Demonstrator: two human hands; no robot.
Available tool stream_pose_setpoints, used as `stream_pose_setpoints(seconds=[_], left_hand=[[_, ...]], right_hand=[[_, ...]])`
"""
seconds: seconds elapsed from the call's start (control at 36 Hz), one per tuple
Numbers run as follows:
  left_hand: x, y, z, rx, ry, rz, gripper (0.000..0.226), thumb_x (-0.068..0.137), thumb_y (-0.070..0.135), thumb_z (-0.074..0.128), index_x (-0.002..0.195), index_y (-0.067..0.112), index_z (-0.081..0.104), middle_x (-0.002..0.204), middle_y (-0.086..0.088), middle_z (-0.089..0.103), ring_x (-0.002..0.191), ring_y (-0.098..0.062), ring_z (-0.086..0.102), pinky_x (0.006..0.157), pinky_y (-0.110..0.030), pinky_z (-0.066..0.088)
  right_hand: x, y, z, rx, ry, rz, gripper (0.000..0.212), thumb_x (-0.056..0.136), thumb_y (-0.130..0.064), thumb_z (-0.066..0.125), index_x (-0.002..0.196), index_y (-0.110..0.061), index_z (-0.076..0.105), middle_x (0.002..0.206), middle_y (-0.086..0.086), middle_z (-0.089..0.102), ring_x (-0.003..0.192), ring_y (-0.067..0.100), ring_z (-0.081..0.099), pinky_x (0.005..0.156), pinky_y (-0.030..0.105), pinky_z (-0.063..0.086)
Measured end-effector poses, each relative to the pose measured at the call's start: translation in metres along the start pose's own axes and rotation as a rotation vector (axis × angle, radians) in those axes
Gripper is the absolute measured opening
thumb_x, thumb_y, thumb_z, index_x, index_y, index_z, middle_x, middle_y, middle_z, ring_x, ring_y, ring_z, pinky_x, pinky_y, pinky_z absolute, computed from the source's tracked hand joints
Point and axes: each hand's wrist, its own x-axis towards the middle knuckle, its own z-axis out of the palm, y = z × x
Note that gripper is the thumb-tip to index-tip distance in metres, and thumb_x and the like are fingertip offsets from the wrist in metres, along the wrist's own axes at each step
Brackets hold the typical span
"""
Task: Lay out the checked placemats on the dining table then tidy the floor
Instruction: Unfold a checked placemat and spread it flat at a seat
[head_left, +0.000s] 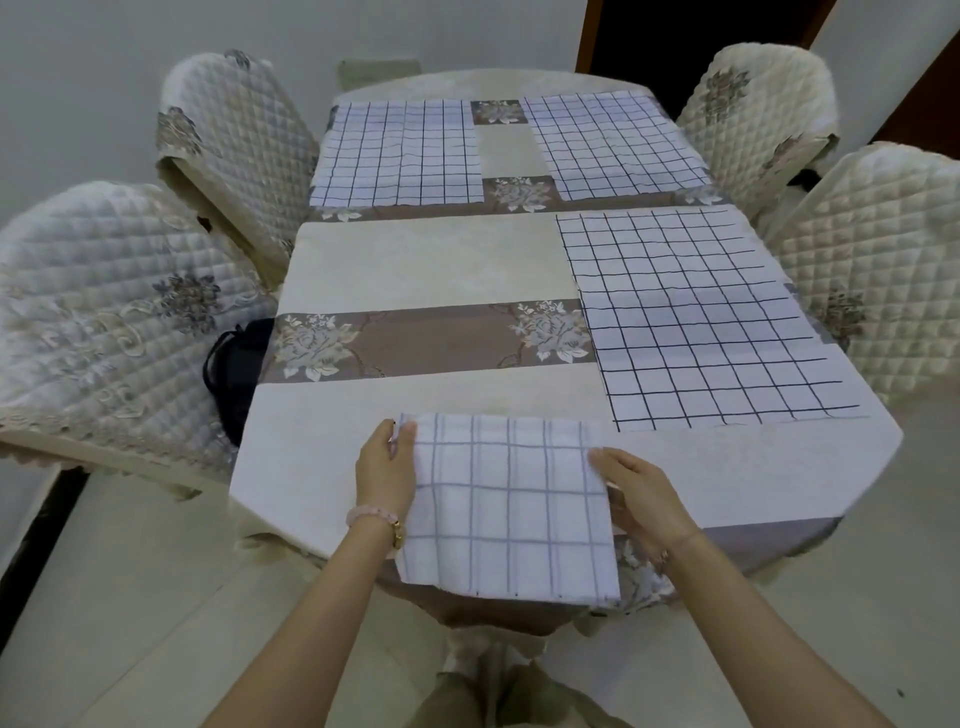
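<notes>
Dining table (415, 270), covered in a cream cloth with brown flowered bands, seen from its near end. Checked placemats, three laid flat: one at the far left (400, 156), one at the far right (613, 145), and one on the near right (701, 317), its outer edge reaching the table's side. The near-left place is bare cloth. Fourth item is a folded placemat (509, 509) with paler grid lines, lying at the near edge of the table with its lower part hanging over the edge. It is held at both sides: the left hand (387, 467) pinches the left edge near the top corner, thumb on top, while the right hand (644, 493) grips the right edge, its fingers partly tucked beneath the fabric. A pink bead bracelet (371, 514) sits on the left wrist. Four chairs in quilted cream covers stand two to each side, and a black bag (234, 364) rests on the seat of the near-left chair (104, 322).
</notes>
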Motion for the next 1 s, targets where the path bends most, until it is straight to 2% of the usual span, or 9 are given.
stream_pose_setpoints(seconds=[0.17, 0.22, 0.31, 0.36, 0.47, 0.56, 0.78, 0.86, 1.0], left_hand=[[0.003, -0.013, 0.002, 0.092, 0.001, -0.115, 0.037, 0.099, 0.023, 0.039, 0.065, 0.015, 0.030, 0.060, 0.000, 0.032, 0.064, -0.019, 0.034, 0.052, -0.027, 0.023], [-0.001, -0.012, 0.002, 0.217, -0.075, -0.079, 0.016, 0.099, 0.024, 0.041, 0.090, 0.013, 0.048, 0.080, 0.001, 0.051, 0.081, -0.020, 0.047, 0.062, -0.028, 0.035], [-0.008, -0.015, 0.002, 0.521, -0.003, 0.165, 0.035, 0.092, 0.016, 0.055, 0.124, 0.005, 0.050, 0.121, -0.012, 0.054, 0.109, -0.030, 0.051, 0.090, -0.038, 0.043], [-0.018, -0.013, 0.007, 0.540, -0.037, 0.326, 0.033, 0.088, 0.011, 0.059, 0.120, 0.005, 0.054, 0.122, -0.013, 0.055, 0.111, -0.030, 0.051, 0.095, -0.038, 0.044], [-0.055, 0.008, 0.027, 0.275, -0.481, 0.243, 0.032, 0.094, 0.026, 0.051, 0.125, 0.018, 0.052, 0.127, 0.005, 0.054, 0.117, -0.008, 0.049, 0.100, -0.019, 0.037], [-0.080, 0.019, 0.044, 0.293, -0.633, 0.300, 0.040, 0.091, 0.037, 0.054, 0.129, 0.025, 0.048, 0.132, 0.011, 0.050, 0.119, -0.002, 0.045, 0.100, -0.015, 0.033], [-0.096, 0.031, 0.057, 0.246, -0.622, 0.204, 0.062, 0.077, 0.047, 0.067, 0.129, 0.030, 0.039, 0.121, 0.026, 0.035, 0.112, 0.005, 0.040, 0.100, -0.018, 0.038], [-0.093, 0.030, 0.057, 0.144, -0.630, 0.108, 0.042, 0.082, 0.040, 0.063, 0.119, 0.029, 0.046, 0.121, 0.017, 0.051, 0.110, -0.003, 0.051, 0.097, -0.025, 0.046], [-0.086, 0.021, 0.055, -0.026, -0.621, 0.006, 0.011, 0.094, 0.025, 0.050, 0.094, 0.022, 0.060, 0.125, 0.009, 0.060, 0.112, -0.009, 0.057, 0.077, -0.006, 0.047]], right_hand=[[-0.004, 0.031, -0.007, -0.130, -0.088, 0.153, 0.021, 0.088, -0.007, 0.060, 0.107, -0.001, 0.066, 0.107, 0.020, 0.070, 0.099, 0.036, 0.067, 0.084, 0.047, 0.055], [-0.007, 0.038, -0.005, -0.155, -0.058, 0.159, 0.020, 0.088, -0.004, 0.058, 0.106, 0.001, 0.065, 0.107, 0.022, 0.069, 0.097, 0.035, 0.066, 0.083, 0.046, 0.056], [-0.009, 0.045, -0.003, -0.138, 0.000, 0.172, 0.024, 0.089, -0.005, 0.058, 0.109, 0.005, 0.063, 0.105, 0.022, 0.069, 0.092, 0.033, 0.066, 0.077, 0.042, 0.057], [-0.010, 0.046, -0.003, -0.109, 0.021, 0.176, 0.025, 0.090, -0.009, 0.057, 0.109, 0.005, 0.063, 0.101, 0.020, 0.069, 0.089, 0.031, 0.066, 0.072, 0.039, 0.058], [-0.014, 0.045, 0.000, 0.085, 0.019, 0.181, 0.031, 0.095, -0.020, 0.048, 0.112, 0.002, 0.064, 0.105, 0.020, 0.070, 0.097, 0.033, 0.066, 0.080, 0.042, 0.056], [-0.020, 0.040, 0.000, 0.243, -0.071, 0.190, 0.041, 0.100, -0.029, 0.036, 0.120, -0.004, 0.061, 0.115, 0.017, 0.068, 0.108, 0.032, 0.063, 0.087, 0.045, 0.054], [-0.033, 0.031, 0.007, 0.567, -0.262, 0.207, 0.052, 0.097, -0.039, 0.035, 0.129, -0.002, 0.052, 0.130, 0.017, 0.059, 0.123, 0.030, 0.055, 0.094, 0.037, 0.050], [-0.033, 0.032, 0.009, 0.481, -0.275, 0.155, 0.049, 0.092, -0.033, 0.042, 0.129, -0.002, 0.053, 0.130, 0.015, 0.060, 0.122, 0.029, 0.055, 0.098, 0.036, 0.048], [-0.035, 0.033, 0.012, 0.215, -0.285, 0.042, 0.037, 0.095, -0.025, 0.048, 0.126, -0.009, 0.059, 0.126, 0.014, 0.062, 0.120, 0.029, 0.057, 0.101, 0.044, 0.047]])
